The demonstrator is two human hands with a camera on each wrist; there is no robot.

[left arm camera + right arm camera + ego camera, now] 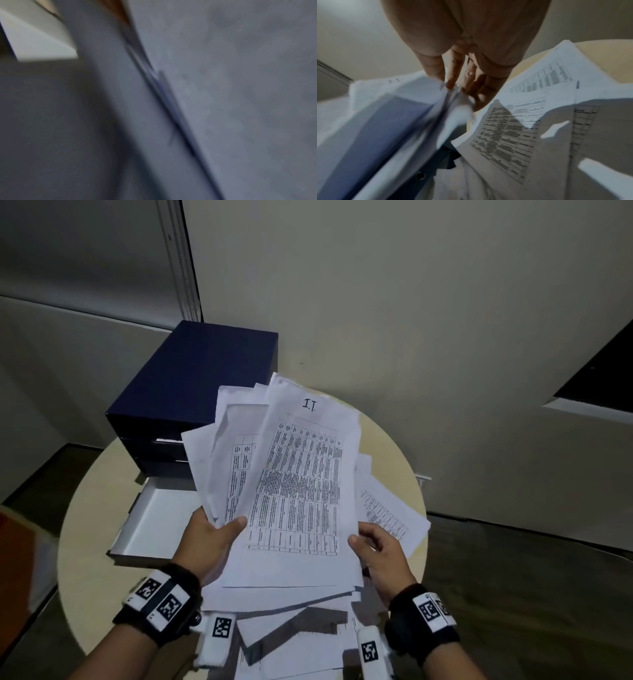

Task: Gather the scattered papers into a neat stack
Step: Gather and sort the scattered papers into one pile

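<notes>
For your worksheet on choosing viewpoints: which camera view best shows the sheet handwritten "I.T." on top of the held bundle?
The head view: the "I.T." sheet faces the camera, its printed table visible. The right wrist view shows it only edge-on and blurred, the marks faint. The left wrist view shows only blurred grey paper.

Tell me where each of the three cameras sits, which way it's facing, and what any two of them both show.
Head view: worn on the head, facing forward and down at the round table; both forearms show, left hand and right hand gripping a fanned bundle of papers, beside a blue drawer box.
Left wrist view: pressed close against blurred sheets; no hand is clearly visible.
Right wrist view: looks along the right hand to its fingers on the bundle's edge.
Shared: head and right wrist views both show the printed sheets left on the table.
</notes>
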